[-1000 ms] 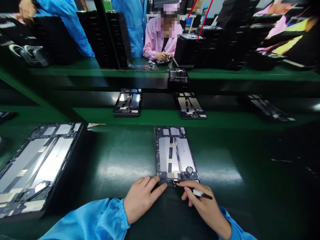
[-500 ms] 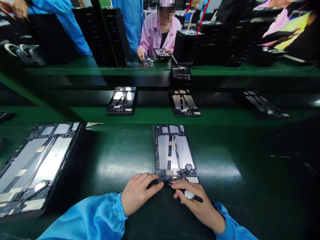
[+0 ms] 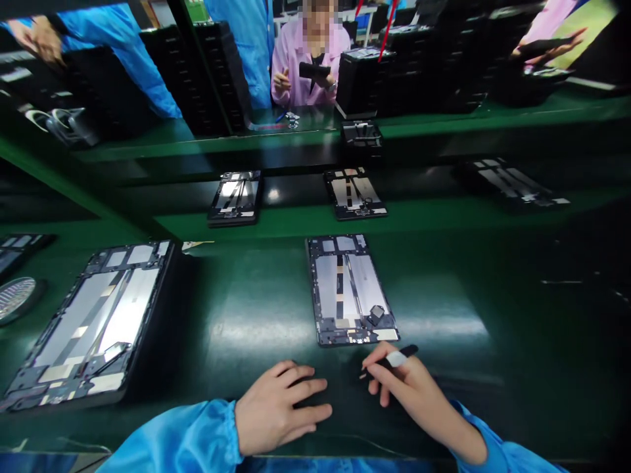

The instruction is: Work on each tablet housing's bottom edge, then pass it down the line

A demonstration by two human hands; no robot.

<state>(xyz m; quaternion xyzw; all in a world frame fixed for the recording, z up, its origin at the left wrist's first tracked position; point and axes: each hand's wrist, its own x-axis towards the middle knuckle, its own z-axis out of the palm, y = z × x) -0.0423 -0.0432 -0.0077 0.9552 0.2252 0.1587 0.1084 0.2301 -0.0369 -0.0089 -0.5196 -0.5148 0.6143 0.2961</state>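
An opened tablet frame (image 3: 351, 290) with silver panels lies face up on the green mat, just beyond my hands. My left hand (image 3: 279, 410) rests flat on the mat with its fingers stretched out, a little short of the frame's near edge and holding nothing. My right hand (image 3: 411, 389) is closed round a thin black tool with a white band (image 3: 394, 359), its tip pointing left, below the frame's near right corner and apart from it.
A larger opened tablet frame (image 3: 91, 322) lies at the left on a black tray. More frames (image 3: 235, 196) (image 3: 354, 191) sit on the belt beyond. A person in pink (image 3: 305, 59) works across the line, beside stacks of black trays (image 3: 217, 72).
Both hands have drawn back from the frame's near edge toward me. The tool tip has left the frame. The view has tilted a little.
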